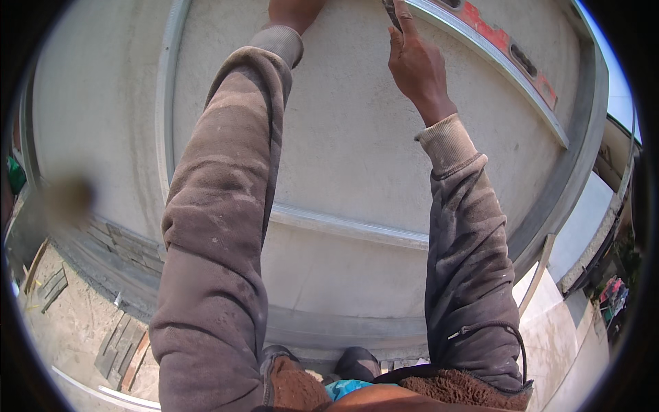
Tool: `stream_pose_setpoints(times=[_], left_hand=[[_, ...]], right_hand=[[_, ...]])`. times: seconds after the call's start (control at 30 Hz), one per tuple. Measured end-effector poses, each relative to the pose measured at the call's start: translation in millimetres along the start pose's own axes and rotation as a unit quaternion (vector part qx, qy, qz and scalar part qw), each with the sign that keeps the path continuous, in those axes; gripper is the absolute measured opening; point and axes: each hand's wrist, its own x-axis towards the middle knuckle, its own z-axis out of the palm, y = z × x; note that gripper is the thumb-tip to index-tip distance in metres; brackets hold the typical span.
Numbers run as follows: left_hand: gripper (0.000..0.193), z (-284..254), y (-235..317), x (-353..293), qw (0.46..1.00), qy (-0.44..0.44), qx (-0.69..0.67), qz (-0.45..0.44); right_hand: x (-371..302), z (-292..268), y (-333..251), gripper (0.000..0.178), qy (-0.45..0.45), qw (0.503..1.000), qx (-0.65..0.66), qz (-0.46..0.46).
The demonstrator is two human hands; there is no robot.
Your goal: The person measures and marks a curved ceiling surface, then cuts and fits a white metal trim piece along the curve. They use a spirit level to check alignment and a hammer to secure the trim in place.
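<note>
My right hand [420, 72] is raised against the grey wall panel [329, 130], its index finger stretched along a dark, narrow object [392, 12] cut off by the top edge. The thumb lies beside that object, whose kind I cannot make out. Close by, a shiny metal channel [494, 65] slants down to the right across the wall. Along its upper side lies a red spirit level [484, 24] with dark oval openings. My left hand [295, 10] reaches up to the top edge; only its wrist side shows and its fingers are out of view.
A vertical metal channel [167, 89] runs up the wall at left, and a horizontal one [350, 227] crosses below my hands. Grey stone strips [120, 347] lie on the dusty ground at lower left. A wooden strip [537, 275] leans at right. My shoes [357, 362] stand near the wall's base.
</note>
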Motion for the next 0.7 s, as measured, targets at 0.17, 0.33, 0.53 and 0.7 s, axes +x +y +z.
stream_pose_setpoints(times=[0.17,0.33,0.53,0.7], left_hand=[[0.037,2,4,-1,0.999,-0.013,0.041,0.008],[0.037,1,1,-1,1.000,-0.005,0.006,-0.009],[0.036,1,2,-1,1.000,-0.012,0.024,-0.003],[0.036,3,6,1,0.999,-0.027,-0.012,-0.041]], right_hand=[[0,7,1,0.064,0.069,0.996,0.048,0.004],[-2,6,4,0.066,-0.064,0.994,-0.056,0.072],[3,0,3,0.071,0.051,0.998,0.034,-0.030],[-14,10,20,0.053,-0.049,0.993,-0.093,0.052]])
